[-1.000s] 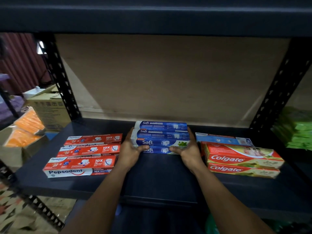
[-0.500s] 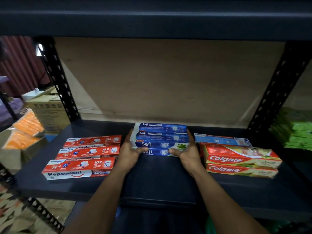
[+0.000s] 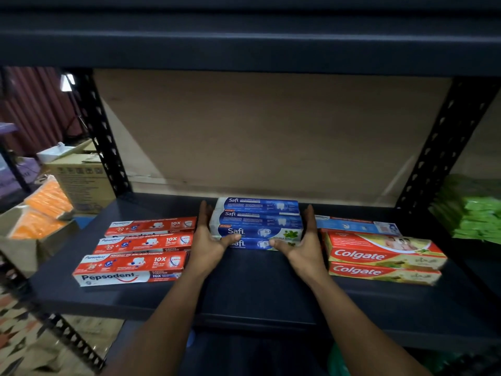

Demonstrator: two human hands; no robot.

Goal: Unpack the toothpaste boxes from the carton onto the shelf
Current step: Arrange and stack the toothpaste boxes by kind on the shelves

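head view: both bare forearms reach up and forward from the bottom edge onto the dark, flat shelf board. the left hand stands on edge at the left end of a stack of long blue safi toothpaste boxes. its fingers are straight and together, pointing toward the back, and its thumb lies across the front face of the stack. the right hand mirrors it at the right end, fingers straight along the box ends, thumb tip touching the lower front box. neither hand curls round a box. the safi stack sits mid-shelf, two layers high, its long sides facing the camera.

to the left, near the left wrist, three red and white pepsodent cartons lie flat in a row from front to back. to the right, two red and yellow colgate boxes are stacked just beside the right hand, with a flat pale blue box behind them. a plain brown backing board closes the rear, framed by black perforated metal uprights, under a dark upper shelf.

beyond the left upright stands a brown cardboard carton with orange packets in front of it and a dark red curtain behind. green packets are piled past the right upright. a patterned floor shows at lower left.
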